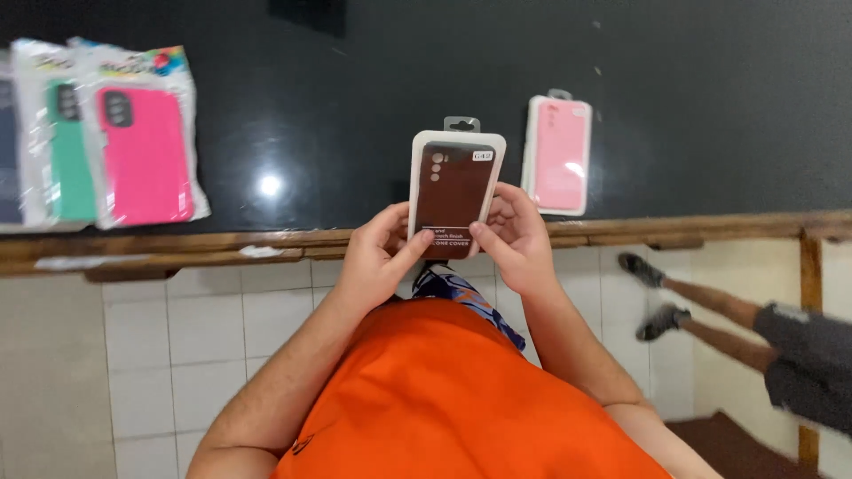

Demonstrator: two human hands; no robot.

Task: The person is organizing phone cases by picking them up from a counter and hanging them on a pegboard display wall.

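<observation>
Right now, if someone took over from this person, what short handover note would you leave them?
Left hand and right hand both grip the lower end of a boxed dark brown phone case, thumbs on its front, held above the counter edge.
A boxed pale pink case lies on the black counter just right of it. Bagged hot pink and green cases lie far left.
Done: the brown case is in hand.
Left: it is still sealed in its box.

Two boxed phone cases, dark brown (454, 191) and pink (559, 155); three bagged ones, magenta (146, 155), green (69, 151), navy (7, 151).
</observation>
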